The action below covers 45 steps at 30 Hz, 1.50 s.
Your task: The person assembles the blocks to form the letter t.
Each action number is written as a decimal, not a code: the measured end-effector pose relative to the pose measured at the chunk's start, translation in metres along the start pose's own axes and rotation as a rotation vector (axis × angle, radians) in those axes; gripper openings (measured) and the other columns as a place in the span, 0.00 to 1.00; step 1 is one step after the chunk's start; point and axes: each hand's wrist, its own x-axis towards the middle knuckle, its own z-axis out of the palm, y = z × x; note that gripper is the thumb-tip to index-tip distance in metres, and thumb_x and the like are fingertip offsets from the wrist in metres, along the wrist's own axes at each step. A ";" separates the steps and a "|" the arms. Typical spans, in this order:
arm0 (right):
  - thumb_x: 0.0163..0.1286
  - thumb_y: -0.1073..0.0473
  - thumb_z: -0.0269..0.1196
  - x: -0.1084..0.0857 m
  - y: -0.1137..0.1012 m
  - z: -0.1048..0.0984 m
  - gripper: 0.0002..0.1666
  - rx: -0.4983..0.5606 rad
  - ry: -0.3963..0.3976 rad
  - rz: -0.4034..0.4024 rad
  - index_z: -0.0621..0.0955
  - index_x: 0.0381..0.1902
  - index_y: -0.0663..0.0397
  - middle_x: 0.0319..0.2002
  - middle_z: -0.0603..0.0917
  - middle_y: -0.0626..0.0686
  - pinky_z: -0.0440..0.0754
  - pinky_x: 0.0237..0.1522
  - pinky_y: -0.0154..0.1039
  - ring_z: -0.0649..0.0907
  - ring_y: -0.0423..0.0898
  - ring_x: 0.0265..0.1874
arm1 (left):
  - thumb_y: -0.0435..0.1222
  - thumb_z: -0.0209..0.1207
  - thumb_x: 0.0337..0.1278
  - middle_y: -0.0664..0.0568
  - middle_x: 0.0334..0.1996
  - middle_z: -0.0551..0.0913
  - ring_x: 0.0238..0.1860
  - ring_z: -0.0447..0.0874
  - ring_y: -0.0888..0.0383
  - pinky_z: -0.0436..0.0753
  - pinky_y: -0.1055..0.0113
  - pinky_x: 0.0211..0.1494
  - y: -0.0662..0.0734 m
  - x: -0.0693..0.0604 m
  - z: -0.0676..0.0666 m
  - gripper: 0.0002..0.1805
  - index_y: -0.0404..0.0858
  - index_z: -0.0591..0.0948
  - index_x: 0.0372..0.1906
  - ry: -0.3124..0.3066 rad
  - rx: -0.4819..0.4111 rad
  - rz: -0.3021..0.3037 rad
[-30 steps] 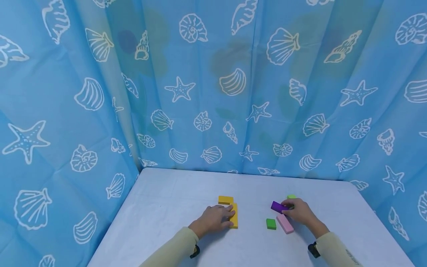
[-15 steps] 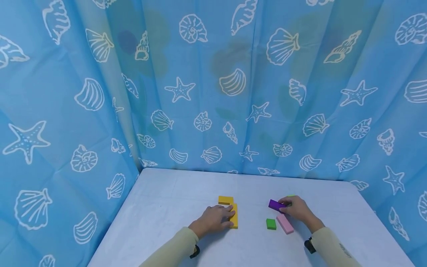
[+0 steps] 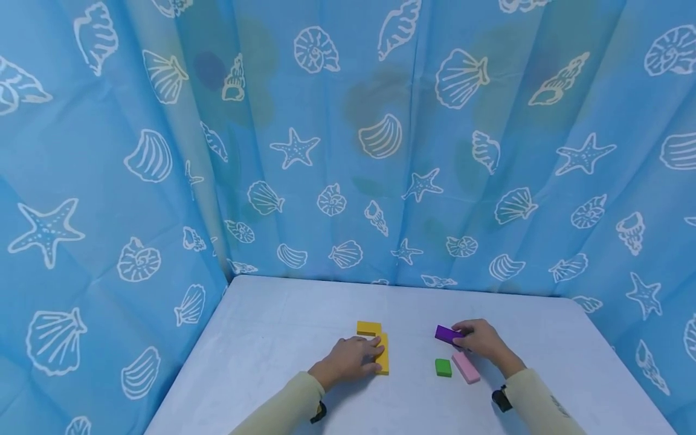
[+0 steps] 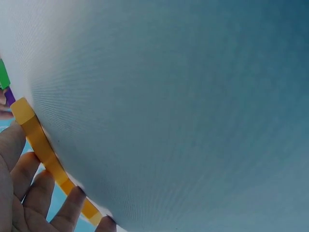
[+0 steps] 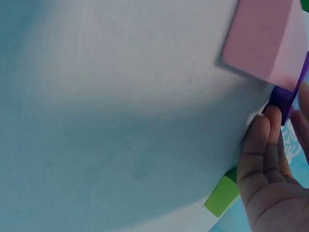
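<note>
In the head view my left hand [image 3: 348, 360] rests on a long yellow block [image 3: 383, 356]. A shorter yellow block [image 3: 369, 328] lies against its far end. From the left wrist, the fingertips lie along the long yellow block [image 4: 46, 152], fingers spread and fairly straight. My right hand [image 3: 483, 339] pinches the end of a purple block [image 3: 444, 334] between thumb and fingers; the right wrist view shows the purple block [image 5: 280, 100] partly covered by them. Close by, on the near side, lie a pink block [image 3: 466, 368] and a small green block [image 3: 443, 367].
A light green block [image 5: 223, 195] sits beside the right hand in the right wrist view; the hand hides it in the head view. White cloth covers the table [image 3: 283, 314]. A blue shell-print curtain [image 3: 326, 151] stands along the back and sides.
My right hand has slid the purple block a little to the left, and the hand now covers the light green block in the head view. The left hand stays on the long yellow block.
</note>
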 end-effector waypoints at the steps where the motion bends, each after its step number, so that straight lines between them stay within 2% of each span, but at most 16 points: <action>1: 0.66 0.62 0.67 -0.001 0.000 -0.001 0.23 0.007 -0.001 0.003 0.80 0.58 0.62 0.50 0.83 0.64 0.85 0.46 0.50 0.81 0.54 0.44 | 0.57 0.59 0.63 0.67 0.71 0.68 0.70 0.70 0.55 0.73 0.41 0.65 0.000 0.000 0.000 0.29 0.58 0.73 0.68 -0.002 0.001 0.000; 6: 0.65 0.62 0.67 0.000 0.001 0.001 0.22 0.037 0.008 0.020 0.81 0.56 0.63 0.48 0.83 0.63 0.86 0.43 0.46 0.81 0.52 0.42 | 0.57 0.58 0.64 0.67 0.72 0.67 0.70 0.70 0.54 0.73 0.41 0.66 0.002 -0.002 -0.001 0.29 0.59 0.72 0.68 -0.003 0.004 -0.002; 10: 0.65 0.62 0.67 0.006 0.008 0.004 0.20 0.049 0.007 0.033 0.82 0.54 0.61 0.47 0.85 0.60 0.85 0.45 0.47 0.81 0.51 0.42 | 0.57 0.57 0.64 0.67 0.72 0.67 0.71 0.69 0.54 0.72 0.41 0.67 0.004 -0.004 -0.003 0.29 0.58 0.72 0.68 -0.003 0.000 -0.009; 15: 0.66 0.62 0.66 0.012 0.010 0.007 0.20 0.041 0.004 0.040 0.82 0.55 0.61 0.48 0.84 0.61 0.84 0.48 0.50 0.81 0.52 0.43 | 0.57 0.58 0.64 0.67 0.72 0.67 0.71 0.69 0.54 0.72 0.42 0.67 0.004 -0.005 -0.002 0.29 0.58 0.72 0.68 0.007 0.002 -0.015; 34: 0.66 0.63 0.66 0.021 -0.007 0.008 0.18 0.024 -0.016 0.044 0.83 0.54 0.61 0.47 0.84 0.61 0.82 0.52 0.53 0.80 0.56 0.46 | 0.56 0.58 0.64 0.67 0.72 0.67 0.71 0.70 0.54 0.72 0.42 0.67 0.005 -0.005 -0.005 0.29 0.57 0.72 0.68 0.006 0.002 -0.008; 45: 0.65 0.64 0.66 0.030 -0.009 0.007 0.15 0.024 -0.044 0.027 0.85 0.50 0.59 0.45 0.84 0.57 0.82 0.50 0.52 0.80 0.53 0.44 | 0.57 0.57 0.64 0.67 0.72 0.67 0.70 0.70 0.55 0.73 0.43 0.67 0.002 -0.003 -0.003 0.29 0.58 0.72 0.68 0.006 0.009 0.002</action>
